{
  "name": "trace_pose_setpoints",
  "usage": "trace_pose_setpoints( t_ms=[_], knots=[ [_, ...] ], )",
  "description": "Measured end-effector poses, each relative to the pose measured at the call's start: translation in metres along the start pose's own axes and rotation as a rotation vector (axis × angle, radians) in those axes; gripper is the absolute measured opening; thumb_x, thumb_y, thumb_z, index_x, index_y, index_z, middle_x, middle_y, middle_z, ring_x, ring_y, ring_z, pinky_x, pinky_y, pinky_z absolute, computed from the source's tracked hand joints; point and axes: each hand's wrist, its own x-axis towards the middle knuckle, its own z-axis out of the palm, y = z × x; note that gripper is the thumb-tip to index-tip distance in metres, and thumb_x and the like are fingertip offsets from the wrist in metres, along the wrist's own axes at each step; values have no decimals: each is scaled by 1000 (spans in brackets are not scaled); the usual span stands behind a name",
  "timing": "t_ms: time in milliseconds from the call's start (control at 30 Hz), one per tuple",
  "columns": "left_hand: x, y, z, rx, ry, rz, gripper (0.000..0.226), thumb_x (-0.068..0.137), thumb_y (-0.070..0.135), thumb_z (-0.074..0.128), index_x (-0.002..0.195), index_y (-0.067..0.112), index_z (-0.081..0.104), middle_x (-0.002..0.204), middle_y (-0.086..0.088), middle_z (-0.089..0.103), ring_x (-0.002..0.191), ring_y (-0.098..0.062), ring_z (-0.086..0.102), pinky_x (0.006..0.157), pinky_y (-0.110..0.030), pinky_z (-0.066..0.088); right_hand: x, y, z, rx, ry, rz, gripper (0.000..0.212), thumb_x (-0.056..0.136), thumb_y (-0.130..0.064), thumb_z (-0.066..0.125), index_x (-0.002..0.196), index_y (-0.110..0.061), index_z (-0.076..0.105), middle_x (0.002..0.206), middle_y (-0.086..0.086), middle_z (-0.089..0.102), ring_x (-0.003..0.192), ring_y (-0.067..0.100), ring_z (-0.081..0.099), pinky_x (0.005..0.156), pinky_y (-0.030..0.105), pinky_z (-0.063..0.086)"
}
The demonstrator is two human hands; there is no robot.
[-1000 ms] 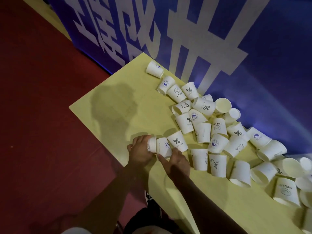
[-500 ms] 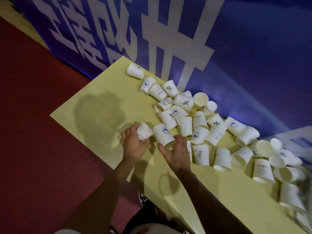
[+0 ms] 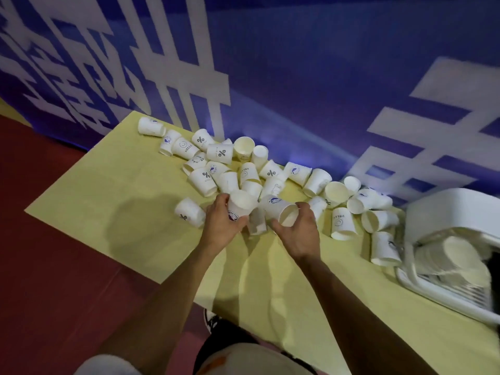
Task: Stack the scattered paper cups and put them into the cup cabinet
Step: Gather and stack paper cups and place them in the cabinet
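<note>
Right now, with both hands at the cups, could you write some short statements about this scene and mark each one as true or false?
1. The left hand grips a paper cup. True.
2. The right hand holds nothing. False: it grips a second cup.
3. The table is red. False: it is yellow; the floor beside it is red.
4. The white cup cabinet is on the table, to the right of the cups. True.
5. All the scattered cups stand upright. False: many lie on their sides.
</note>
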Motion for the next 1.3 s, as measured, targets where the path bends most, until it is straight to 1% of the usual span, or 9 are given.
trace_pose_setpoints(
  t_ms=[100, 400, 500, 667, 767, 900, 1000, 1067, 1300],
  knots=[
    [-31, 29, 31, -38, -23, 21, 70, 70, 26, 86, 129, 14, 49, 113, 4, 61, 106, -21, 59, 82, -30, 46, -9, 34, -38, 20, -11, -21, 73, 72, -48, 78, 132, -21, 46, 126, 3, 57, 109, 27, 59, 88, 43, 52],
    [-68, 109, 120, -49, -263, 126, 70, 75, 27, 85, 132, 16, 47, 124, 1, 57, 114, -19, 57, 93, -34, 51, -24, 109, -144, -66, 30, -4, 75, 73, -50, 74, 138, -25, 48, 123, 5, 55, 115, 28, 52, 87, 40, 48],
    [-63, 135, 157, -28, -353, 218, 69, 74, 30, 85, 130, 18, 48, 125, 0, 54, 115, -18, 53, 94, -34, 48, -29, 128, -174, -99, 100, 57, 79, 70, -57, 67, 139, -25, 48, 128, 7, 52, 121, 29, 49, 93, 43, 48],
    [-73, 168, 215, -88, -522, 321, 68, 73, 28, 86, 130, 19, 49, 124, 2, 55, 113, -16, 54, 93, -32, 48, -50, 161, -221, -169, 273, 177, 72, 75, -47, 75, 139, -26, 48, 128, 8, 54, 118, 31, 50, 90, 46, 51],
    [-88, 184, 239, -87, -586, 360, 69, 74, 31, 84, 132, 19, 48, 126, 3, 55, 113, -15, 53, 93, -32, 48, -67, 182, -247, -167, 354, 239, 75, 74, -53, 71, 141, -28, 46, 132, 4, 53, 122, 26, 48, 90, 45, 51],
    [-104, 200, 262, -107, -625, 368, 68, 74, 32, 84, 131, 22, 49, 126, 5, 56, 113, -12, 53, 86, -24, 44, -79, 212, -278, -113, 513, 274, 71, 74, -59, 64, 136, -28, 49, 133, -1, 53, 121, 22, 51, 92, 41, 50],
    [-109, 211, 275, -96, -594, 358, 69, 74, 32, 83, 133, 22, 48, 127, 6, 55, 114, -13, 53, 90, -29, 47, -71, 236, -299, -122, 616, 223, 66, 78, -49, 70, 135, -27, 48, 127, -1, 53, 119, 20, 49, 84, 32, 42],
    [-112, 216, 282, -80, -564, 330, 72, 74, 33, 83, 135, 22, 47, 128, 6, 55, 114, -13, 53, 92, -33, 48, -62, 249, -312, -149, 634, 206, 68, 79, -43, 74, 139, -23, 46, 127, 1, 52, 120, 22, 47, 84, 34, 44],
    [-123, 217, 297, -37, -502, 284, 68, 73, 33, 83, 132, 27, 49, 127, 11, 56, 114, -6, 54, 84, -17, 42, -23, 276, -328, -196, 455, 99, 70, 80, -32, 75, 143, -18, 47, 135, 6, 52, 123, 25, 49, 99, 39, 45]
  ],
)
